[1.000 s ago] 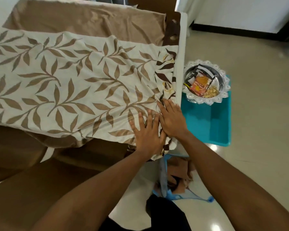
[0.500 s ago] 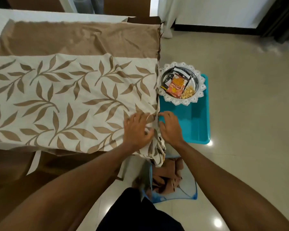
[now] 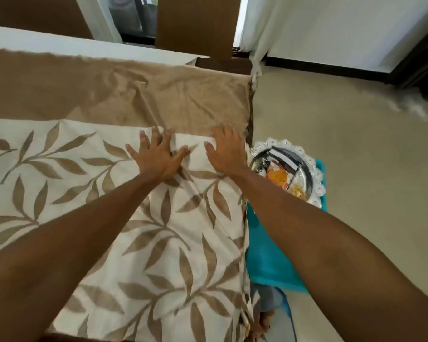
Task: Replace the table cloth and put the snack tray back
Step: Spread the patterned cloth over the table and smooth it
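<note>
A cream table cloth (image 3: 114, 198) with brown leaves and a plain tan band (image 3: 104, 95) covers the table. My left hand (image 3: 158, 156) lies flat on it with fingers spread, where the leaf print meets the tan band. My right hand (image 3: 225, 150) presses flat on the cloth beside it, near the table's right edge. The silver snack tray (image 3: 307, 174), holding packets and snacks, sits to the right below the table edge on a turquoise stool (image 3: 269, 255); my right forearm hides part of it.
A brown chair back (image 3: 195, 25) stands beyond the table's far edge, with white curtains (image 3: 257, 28) beside it. A blue basket with brown fabric (image 3: 277, 307) sits on the floor at the lower right. Beige floor (image 3: 356, 144) stretches to the right.
Both hands have slid from the near right edge of the cloth up toward the tan band, smoothing it. The view has moved closer over the table.
</note>
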The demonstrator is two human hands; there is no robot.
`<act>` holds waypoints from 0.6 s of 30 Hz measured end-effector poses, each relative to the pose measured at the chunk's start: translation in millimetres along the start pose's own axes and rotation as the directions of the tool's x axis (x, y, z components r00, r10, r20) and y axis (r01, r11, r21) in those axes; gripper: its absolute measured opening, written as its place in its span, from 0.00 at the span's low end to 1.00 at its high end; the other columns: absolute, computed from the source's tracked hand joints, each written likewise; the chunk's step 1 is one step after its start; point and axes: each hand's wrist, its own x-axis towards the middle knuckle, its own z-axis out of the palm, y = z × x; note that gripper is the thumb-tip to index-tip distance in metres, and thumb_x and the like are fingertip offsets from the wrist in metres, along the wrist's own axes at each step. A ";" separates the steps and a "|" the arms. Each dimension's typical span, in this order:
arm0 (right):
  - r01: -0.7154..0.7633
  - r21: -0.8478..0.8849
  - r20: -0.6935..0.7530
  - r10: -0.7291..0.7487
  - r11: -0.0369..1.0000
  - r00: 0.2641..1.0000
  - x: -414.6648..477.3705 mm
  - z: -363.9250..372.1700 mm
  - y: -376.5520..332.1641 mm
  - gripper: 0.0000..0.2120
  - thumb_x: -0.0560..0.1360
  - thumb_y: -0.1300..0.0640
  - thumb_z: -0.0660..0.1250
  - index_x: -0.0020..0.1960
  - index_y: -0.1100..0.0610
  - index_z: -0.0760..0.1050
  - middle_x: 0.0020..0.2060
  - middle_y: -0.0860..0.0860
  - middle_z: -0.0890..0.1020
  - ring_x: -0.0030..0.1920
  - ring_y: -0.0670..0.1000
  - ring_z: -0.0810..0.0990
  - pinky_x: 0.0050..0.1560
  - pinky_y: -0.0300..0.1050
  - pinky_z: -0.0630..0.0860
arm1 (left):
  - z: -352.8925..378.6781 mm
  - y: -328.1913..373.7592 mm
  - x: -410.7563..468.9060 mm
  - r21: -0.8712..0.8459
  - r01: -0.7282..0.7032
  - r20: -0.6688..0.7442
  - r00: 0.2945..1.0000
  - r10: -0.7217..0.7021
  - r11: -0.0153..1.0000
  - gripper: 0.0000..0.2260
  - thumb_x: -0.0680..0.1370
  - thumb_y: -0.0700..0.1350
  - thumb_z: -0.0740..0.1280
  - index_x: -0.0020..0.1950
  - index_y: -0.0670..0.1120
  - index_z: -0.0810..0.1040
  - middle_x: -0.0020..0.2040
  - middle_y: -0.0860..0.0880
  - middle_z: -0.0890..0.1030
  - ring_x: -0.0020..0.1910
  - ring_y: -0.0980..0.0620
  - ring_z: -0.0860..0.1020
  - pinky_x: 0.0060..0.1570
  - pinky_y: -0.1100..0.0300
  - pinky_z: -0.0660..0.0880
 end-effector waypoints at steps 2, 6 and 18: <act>-0.011 -0.056 0.056 0.014 0.998 0.998 45.5 6.5 -3.5 0.24 0.78 0.49 0.63 0.72 0.56 0.71 0.72 0.59 0.71 0.71 0.63 0.68 0.70 0.61 0.64 | -6.1 -7.1 43.7 0.006 0.025 0.020 0.999 -0.025 1.000 0.36 0.75 0.75 0.47 0.80 0.62 0.49 0.82 0.49 0.43 0.80 0.39 0.39 0.70 0.27 0.35; -0.009 -0.135 0.190 0.034 0.991 0.981 128.5 27.7 -5.1 0.28 0.81 0.38 0.57 0.78 0.45 0.62 0.80 0.54 0.59 0.80 0.62 0.51 0.78 0.67 0.46 | -8.4 -12.2 108.4 -0.039 0.104 0.040 0.994 -0.102 0.994 0.38 0.72 0.78 0.44 0.79 0.66 0.43 0.82 0.48 0.40 0.79 0.35 0.36 0.67 0.23 0.36; -0.099 -0.214 0.120 0.126 0.972 0.985 232.8 42.2 33.8 0.35 0.75 0.23 0.45 0.79 0.34 0.53 0.83 0.50 0.51 0.81 0.61 0.41 0.75 0.70 0.35 | -18.2 24.5 202.0 0.032 0.004 -0.019 1.000 -0.003 0.999 0.37 0.71 0.79 0.42 0.78 0.68 0.42 0.82 0.50 0.42 0.78 0.35 0.34 0.64 0.22 0.33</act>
